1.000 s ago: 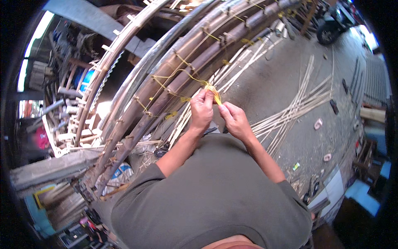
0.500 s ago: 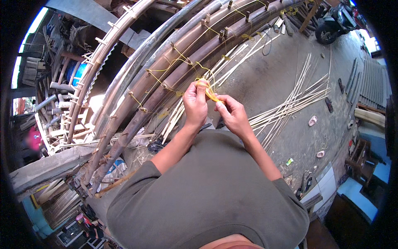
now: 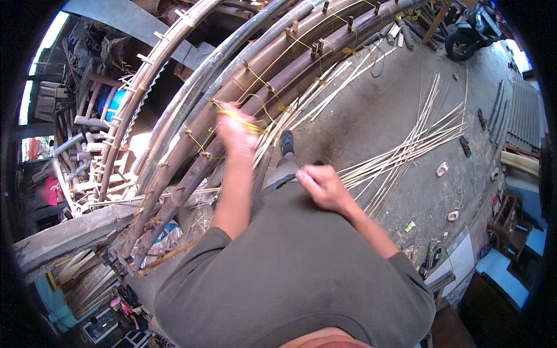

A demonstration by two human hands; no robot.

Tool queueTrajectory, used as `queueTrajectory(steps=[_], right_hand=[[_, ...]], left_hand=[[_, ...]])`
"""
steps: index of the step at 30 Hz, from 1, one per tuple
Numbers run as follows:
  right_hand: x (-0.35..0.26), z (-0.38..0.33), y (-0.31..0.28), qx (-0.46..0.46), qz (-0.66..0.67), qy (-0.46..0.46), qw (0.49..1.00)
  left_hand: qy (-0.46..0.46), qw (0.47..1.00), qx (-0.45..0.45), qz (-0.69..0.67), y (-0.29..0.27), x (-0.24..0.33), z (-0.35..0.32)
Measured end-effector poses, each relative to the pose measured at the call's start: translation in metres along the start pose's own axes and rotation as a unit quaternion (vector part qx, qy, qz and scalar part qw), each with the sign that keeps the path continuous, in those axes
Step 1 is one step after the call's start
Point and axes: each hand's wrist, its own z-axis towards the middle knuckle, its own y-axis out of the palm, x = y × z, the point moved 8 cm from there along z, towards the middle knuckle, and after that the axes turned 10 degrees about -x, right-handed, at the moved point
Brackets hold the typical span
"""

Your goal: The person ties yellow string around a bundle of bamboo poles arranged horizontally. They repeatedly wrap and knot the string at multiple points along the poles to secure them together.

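Head view: you tied yellow cord [image 3: 235, 116] on the curved bamboo poles [image 3: 232, 98].

Your left hand [image 3: 238, 134] was raised against the poles, fingers closed on the yellow cord, which ran up-left from the fist to a knot on one pole. Your right hand [image 3: 321, 185] hung apart, lower and nearer your grey shirt [image 3: 290, 272], fingers loosely curled, holding nothing you could make out. Thin bamboo strips [image 3: 406, 145] lay spread on the concrete floor [image 3: 377, 110] to your right, a scooter [image 3: 470, 32] parked beyond.
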Motion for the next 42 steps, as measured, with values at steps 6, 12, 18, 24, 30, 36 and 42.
queueTrajectory(steps=[6,12,18,24,30,36,42], right_hand=[[0.063,-0.039,-0.032,0.044,0.169,0.142,0.974],[0.055,-0.037,-0.085,0.147,0.196,0.053,0.968],[0.081,-0.042,-0.073,0.134,0.287,0.104,0.943],[0.063,-0.031,-0.05,0.055,0.116,0.076,0.989],[0.069,-0.043,-0.059,0.112,0.198,0.068,0.971],[0.082,-0.046,-0.04,0.074,0.235,0.105,0.963],[0.101,-0.053,-0.015,0.052,0.252,0.116,0.959]], left_hand=[[0.094,0.95,-0.204,0.214,0.043,0.101,-0.02],[0.053,0.779,-0.37,0.503,0.084,0.101,-0.073],[-0.113,0.553,-0.587,0.581,0.097,0.102,-0.107],[0.165,0.901,-0.18,0.358,0.018,0.297,0.104],[0.364,0.543,-0.007,0.756,-0.018,0.254,0.093],[-0.046,0.724,-0.442,0.528,0.054,-0.014,-0.082],[-0.127,0.627,-0.557,0.53,0.046,-0.085,-0.16]])
